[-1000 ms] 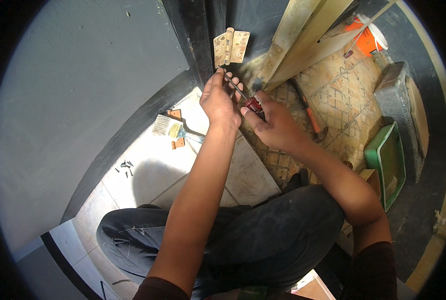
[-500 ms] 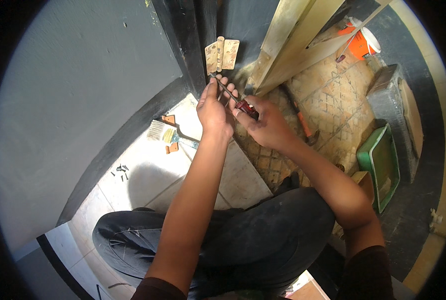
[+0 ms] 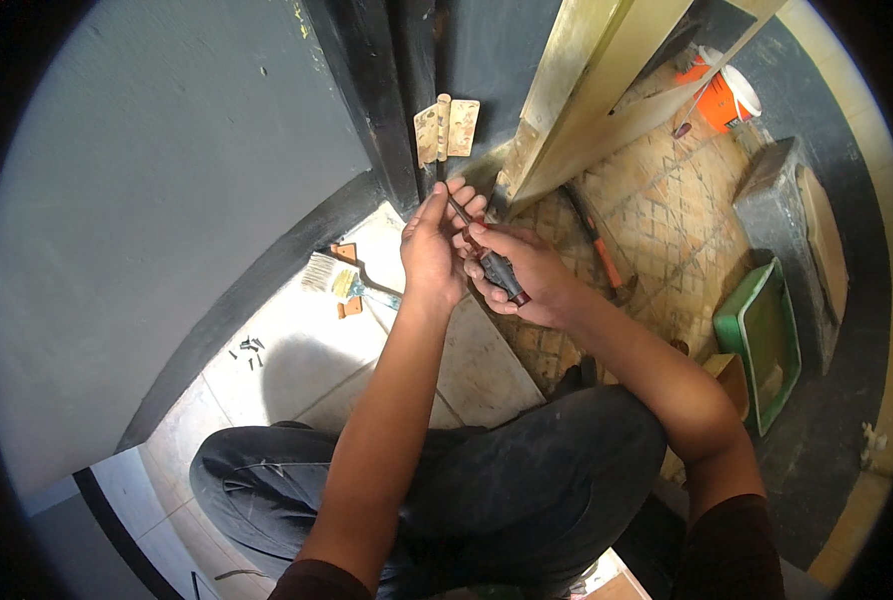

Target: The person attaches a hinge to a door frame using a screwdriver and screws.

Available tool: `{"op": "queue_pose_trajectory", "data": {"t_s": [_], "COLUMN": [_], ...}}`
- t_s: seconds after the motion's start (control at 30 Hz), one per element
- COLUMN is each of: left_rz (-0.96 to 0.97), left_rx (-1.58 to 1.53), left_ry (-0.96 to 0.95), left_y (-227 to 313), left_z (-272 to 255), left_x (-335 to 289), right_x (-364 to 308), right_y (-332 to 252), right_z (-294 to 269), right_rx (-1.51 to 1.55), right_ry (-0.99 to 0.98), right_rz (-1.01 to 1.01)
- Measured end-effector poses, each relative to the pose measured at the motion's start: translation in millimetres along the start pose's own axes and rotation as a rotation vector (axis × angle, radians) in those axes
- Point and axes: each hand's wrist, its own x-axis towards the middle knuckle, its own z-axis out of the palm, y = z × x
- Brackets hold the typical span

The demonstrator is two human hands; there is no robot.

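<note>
Right hand (image 3: 526, 272): fingers wrapped around the red-and-black handle of a screwdriver (image 3: 500, 272). Left hand (image 3: 431, 262): fingers curled at the shaft's far end; cannot tell whether they pinch it. Tip end just below a spread butt hinge (image 3: 462, 128) at the black frame (image 3: 366, 90). On tiled floor (image 3: 476, 360) to the left: paintbrush (image 3: 344, 284) lying across a copper-coloured hinge (image 3: 350, 309), small dark screws (image 3: 250, 347) farther out. To the right: hammer (image 3: 603, 255), green tray (image 3: 731, 335); orange bucket (image 3: 718, 103) beyond.

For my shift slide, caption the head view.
Right hand grips a screwdriver, left hand at its shaft, near an open hinge.
</note>
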Motion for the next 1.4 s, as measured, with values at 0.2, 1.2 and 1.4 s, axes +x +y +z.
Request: {"op": "queue_pose_trajectory", "data": {"t_s": [0.2, 1.2, 1.4], "left_rz": [0.050, 0.120, 0.250], "left_rx": [0.065, 0.466, 0.793], "left_ry": [0.098, -0.319, -0.081], "left_y": [3, -6, 10], "left_z": [3, -20, 2], "left_x": [11, -22, -21], "right_x": [0, -10, -28], "right_y": [27, 21, 25], "right_z": [-21, -9, 19], "right_rx": [-0.885, -0.024, -0.865], "right_ry": [0.337, 0.306, 0.490], "right_rz": [-0.504, 0.094, -0.386]}}
